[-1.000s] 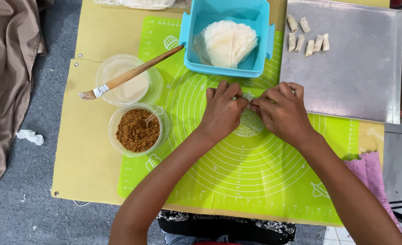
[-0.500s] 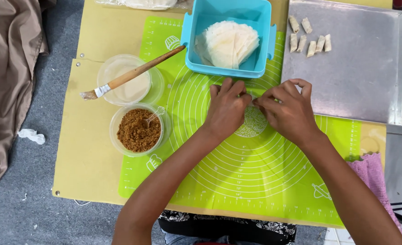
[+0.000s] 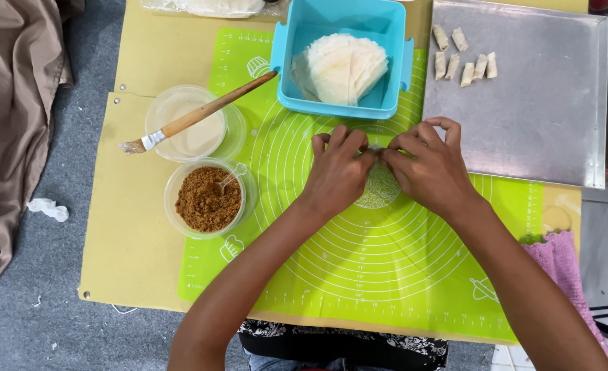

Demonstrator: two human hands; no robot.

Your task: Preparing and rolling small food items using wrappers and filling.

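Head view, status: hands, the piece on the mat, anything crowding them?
Left hand and right hand fingertip to fingertip, curled over something small on green mat; item hidden. Blue wrapper tub just beyond fingers, metal tray beside right hand. Nothing blocking.

A low yellow table [image 3: 132, 227] stands on a grey floor [image 3: 36, 323]. A big green mat [image 3: 359, 275] with white circles lies flat on the table. A blue box [image 3: 342, 103] sits at the far edge of the mat. A shiny metal tray [image 3: 531, 130] lies to the right of the box. Two round clear tubs sit on the left: the far tub [image 3: 187, 137] with a brush across it, and the near tub [image 3: 204, 203] with brown crumbs. A pink cloth [image 3: 558, 251] lies at the right edge.
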